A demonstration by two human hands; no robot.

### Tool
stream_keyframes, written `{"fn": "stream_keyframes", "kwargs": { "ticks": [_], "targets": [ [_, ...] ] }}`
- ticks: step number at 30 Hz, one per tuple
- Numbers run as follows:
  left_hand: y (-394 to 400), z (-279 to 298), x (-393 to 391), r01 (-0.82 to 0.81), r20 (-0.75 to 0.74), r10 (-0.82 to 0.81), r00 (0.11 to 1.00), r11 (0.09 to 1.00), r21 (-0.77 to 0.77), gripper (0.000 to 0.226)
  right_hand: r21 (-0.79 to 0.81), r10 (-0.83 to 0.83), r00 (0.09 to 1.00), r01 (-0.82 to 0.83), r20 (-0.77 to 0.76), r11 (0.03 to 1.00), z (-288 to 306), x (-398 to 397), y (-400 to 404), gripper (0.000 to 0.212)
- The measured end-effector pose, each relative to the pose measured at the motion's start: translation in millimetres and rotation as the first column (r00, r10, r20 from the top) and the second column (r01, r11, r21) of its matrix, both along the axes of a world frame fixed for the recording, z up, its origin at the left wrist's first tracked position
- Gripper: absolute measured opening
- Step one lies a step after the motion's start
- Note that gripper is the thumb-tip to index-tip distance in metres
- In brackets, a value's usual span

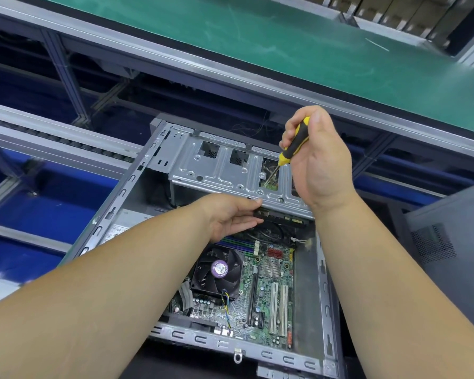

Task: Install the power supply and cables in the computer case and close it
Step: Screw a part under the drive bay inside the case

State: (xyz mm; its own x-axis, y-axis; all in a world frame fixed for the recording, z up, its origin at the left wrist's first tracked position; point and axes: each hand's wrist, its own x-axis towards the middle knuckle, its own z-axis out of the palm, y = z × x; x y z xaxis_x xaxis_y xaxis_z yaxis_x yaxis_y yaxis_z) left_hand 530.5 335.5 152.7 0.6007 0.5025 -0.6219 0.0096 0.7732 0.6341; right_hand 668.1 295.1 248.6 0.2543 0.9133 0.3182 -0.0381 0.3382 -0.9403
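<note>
An open computer case [324,305] lies flat before me, its motherboard [271,294] and black CPU fan [216,272] exposed. A silver drive cage [216,165] spans the far end. My right hand [320,162] grips a yellow-and-black screwdriver [294,144], whose tip goes down through a cutout in the cage. My left hand [227,214] reaches under the cage's near edge and holds a black drive [279,217] there, its connector edge showing. A grey power supply [121,228] is partly hidden behind my left forearm.
The dark side panel [449,255] lies to the right of the case. A roller conveyor rail [52,138] runs on the left over blue bins [39,209]. A green-topped bench [285,42] crosses the back.
</note>
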Motion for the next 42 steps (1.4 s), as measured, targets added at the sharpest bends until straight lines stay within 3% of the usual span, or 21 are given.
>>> {"fn": "stream_keyframes", "kwargs": {
  "ticks": [14, 24, 30, 34, 36, 39, 42],
  "targets": [
    [-2, 3, 0, -0.008, -0.005, 0.008, 1.000, 1.000, -0.010, 0.010, -0.055, 0.004, 1.000, -0.004, 0.005, 0.998, -8, 1, 1, 0.028],
    [-2, 4, -1, -0.008, -0.003, 0.008, 1.000, 1.000, -0.012, 0.012, -0.057, 0.224, 0.974, -0.222, 0.034, 0.973, -5, 7, 6, 0.025],
    [-1, 3, 0, -0.005, -0.011, 0.005, 1.000, 1.000, -0.009, 0.011, -0.025, 0.047, 0.991, -0.050, -0.122, 0.998, -11, 6, 4, 0.011],
    [-1, 2, 0, -0.008, -0.002, 0.008, 1.000, 1.000, -0.009, 0.011, -0.046, -0.087, 0.996, 0.087, 0.001, 0.995, -12, 1, 6, 0.016],
    [-1, 3, 0, -0.006, -0.001, 0.006, 1.000, 1.000, -0.012, 0.011, -0.051, -0.049, 0.999, 0.048, -0.014, 0.998, -12, -4, 6, 0.010],
    [-1, 3, -1, -0.010, 0.000, 0.010, 1.000, 1.000, -0.013, 0.012, -0.019, 0.041, 0.991, -0.044, -0.124, 0.999, -12, -2, 3, 0.033],
    [-1, 3, -1, -0.015, 0.001, 0.015, 1.000, 1.000, -0.011, 0.012, -0.010, 0.062, 0.989, -0.064, -0.137, 0.998, -15, 0, 0, 0.031]
  ]
}}
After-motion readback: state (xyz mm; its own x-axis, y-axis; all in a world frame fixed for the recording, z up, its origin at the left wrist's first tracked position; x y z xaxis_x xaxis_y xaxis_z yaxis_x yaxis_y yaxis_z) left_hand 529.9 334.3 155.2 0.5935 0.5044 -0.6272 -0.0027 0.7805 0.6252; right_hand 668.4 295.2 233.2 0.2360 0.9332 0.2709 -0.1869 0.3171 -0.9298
